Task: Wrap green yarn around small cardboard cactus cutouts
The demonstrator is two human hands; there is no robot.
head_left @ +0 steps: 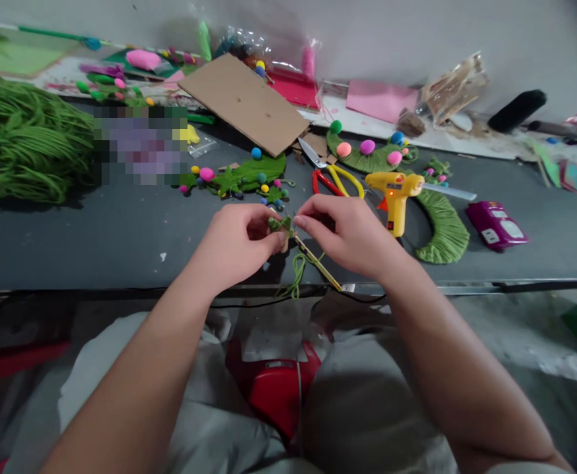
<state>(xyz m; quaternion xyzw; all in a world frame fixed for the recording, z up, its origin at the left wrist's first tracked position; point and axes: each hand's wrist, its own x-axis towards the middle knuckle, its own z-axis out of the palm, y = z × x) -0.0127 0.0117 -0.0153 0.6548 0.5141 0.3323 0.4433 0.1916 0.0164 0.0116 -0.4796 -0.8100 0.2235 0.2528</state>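
Left hand: the left hand [241, 240] is curled shut, thumb and forefinger pinching a small green felt piece [274, 224] at the top end of a thin wooden stick [315, 260].
Right hand: the right hand [350, 234] is closed too, its fingertips [301, 222] pressed against the same green piece from the right side; the two hands nearly touch.
Stick: it runs on a slant, its upper end between the two sets of fingers, its lower end pointing near and right, below the right hand. The long axis goes from far-left to near-right.
Yarn: a loose strand of green yarn [297, 273] hangs from the stick, down past the near edge of the dark grey table [95, 237].
Which hand is nearer: both are on the felt piece; the left hand holds it from the left, the right hand meets it from the right.
Glue gun: a yellow hot glue gun [395, 196] stands on the table just right of and beyond the right hand.
Scissors: red and yellow handled scissors [330, 174] lie just beyond the hands.
Other things: a green yarn-wrapped curved shape [443, 230] lies right of the glue gun; a flat brown cardboard sheet [243, 102] lies far, a heap of green yarn [22, 141] far left.
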